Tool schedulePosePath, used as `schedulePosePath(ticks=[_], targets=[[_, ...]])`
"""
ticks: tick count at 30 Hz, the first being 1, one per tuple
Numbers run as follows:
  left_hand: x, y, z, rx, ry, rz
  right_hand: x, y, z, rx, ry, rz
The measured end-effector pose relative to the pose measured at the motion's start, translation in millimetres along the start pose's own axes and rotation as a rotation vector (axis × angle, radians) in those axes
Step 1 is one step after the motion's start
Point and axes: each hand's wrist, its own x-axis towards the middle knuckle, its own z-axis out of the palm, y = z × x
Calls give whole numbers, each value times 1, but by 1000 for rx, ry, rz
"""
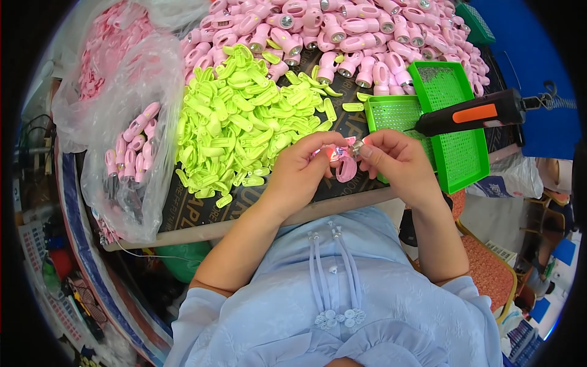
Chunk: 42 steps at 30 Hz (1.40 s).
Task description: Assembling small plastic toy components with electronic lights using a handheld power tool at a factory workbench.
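Observation:
Over the table's front edge, my left hand grips a pink flashlight casing whose looped handle hangs below the fingers. A reddish glint shows by my left fingertips. My right hand is closed at the casing's other end, pinching a small silvery part, which may be the lamp head. The two hands almost meet around the piece, and the fingers hide much of it. Left of my left hand lies a heap of lime-green plastic covers. A black and orange electric screwdriver hangs right of my right hand.
Pink flashlights are piled across the back of the table. Green trays stand at the right, one part holding small screws. Clear plastic bags with pink parts sit at the left. A chair is at the lower right.

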Motion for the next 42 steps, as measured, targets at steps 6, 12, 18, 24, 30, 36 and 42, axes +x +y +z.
schedulePosePath(ticks=[6,12,18,24,30,36,42], targets=[[0,0,8,24,54,64,-2,-1,1,14,19,-11],[-1,4,9,22,124,109,-1,1,5,87,71,-129],[1,1,5,-190,90,32,4,17,10,-252,212,-462],[-3,10,7,-216,116,34,1,16,11,-531,190,-631],[-5,9,12,-148,147,106,5,22,13,-256,198,-465],[-1,-1,10,-130,120,181,0,2,9,-20,63,-193],[-2,-3,9,-2,106,224,4,1,8,11,65,-119]])
